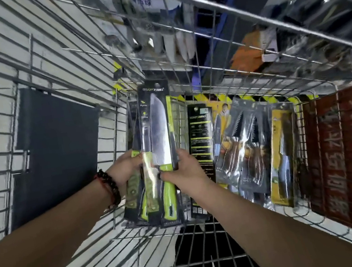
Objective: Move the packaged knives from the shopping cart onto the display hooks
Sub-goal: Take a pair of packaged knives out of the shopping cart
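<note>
Beyond the cart's (244, 18) far rim, the shelving is smeared by motion blur — shapes hang there, an orange one among them, but none can be identified, and no hooks can be made out. Print on the packages is too small or blurred to be read. Both forearms are cut off by the lower edge.

Down inside the cart, a stack of packaged knives (159, 135) with green handles is held upright near the left wall. How many packs are in the stack cannot be told; at least three edges are seen. The left hand (125, 168), with a beaded bracelet (110, 186) at its wrist, is curled round the stack's left edge, its fingertips hidden behind the packs. The right hand (185, 168) is closed on the right edge of the front pack, thumb pressed on the face near the handle.

To the right, more packs are left lying in the cart — a black-backed card (201, 143), serrated knives (247, 145) in clear wrap, and a yellow pack (281, 158). A dark panel (54, 151) is seen at the cart's left wall, red boxes (347, 153) at its right.
</note>
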Available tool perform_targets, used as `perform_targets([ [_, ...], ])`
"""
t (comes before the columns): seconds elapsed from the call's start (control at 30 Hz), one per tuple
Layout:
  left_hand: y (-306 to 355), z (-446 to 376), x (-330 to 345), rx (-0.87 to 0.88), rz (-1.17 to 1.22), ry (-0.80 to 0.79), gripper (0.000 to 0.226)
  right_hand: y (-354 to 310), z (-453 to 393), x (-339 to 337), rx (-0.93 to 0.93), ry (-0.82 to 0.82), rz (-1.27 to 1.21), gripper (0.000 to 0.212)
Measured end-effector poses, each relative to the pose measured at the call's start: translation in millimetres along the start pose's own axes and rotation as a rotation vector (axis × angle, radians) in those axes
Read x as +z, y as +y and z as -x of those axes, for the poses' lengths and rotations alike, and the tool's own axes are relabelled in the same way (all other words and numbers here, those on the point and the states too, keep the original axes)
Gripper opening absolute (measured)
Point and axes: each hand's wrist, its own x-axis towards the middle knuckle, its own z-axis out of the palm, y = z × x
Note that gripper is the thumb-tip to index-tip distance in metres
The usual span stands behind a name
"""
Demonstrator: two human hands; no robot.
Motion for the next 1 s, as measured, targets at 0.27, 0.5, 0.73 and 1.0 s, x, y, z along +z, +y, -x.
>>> perform_targets([
  [0.27,-4,9,19,-0.100,0.108,-0.031,0.101,17,8,-1,-0.069,0.098,0.068,0.054],
  [0.5,-8,2,17,0.017,-0.137,-0.032,0.097,32,9,-17,0.029,-0.023,0.098,0.048],
  [0.73,13,-2,5,0.117,-0.121,0.067,0.018,53,-9,-65,-0.014,0.616,0.157,0.041],
  [1.0,16,3,-9,0.069,-0.209,0.010,0.058,42,-33,-96,0.136,0.584,0.218,0.044],
])
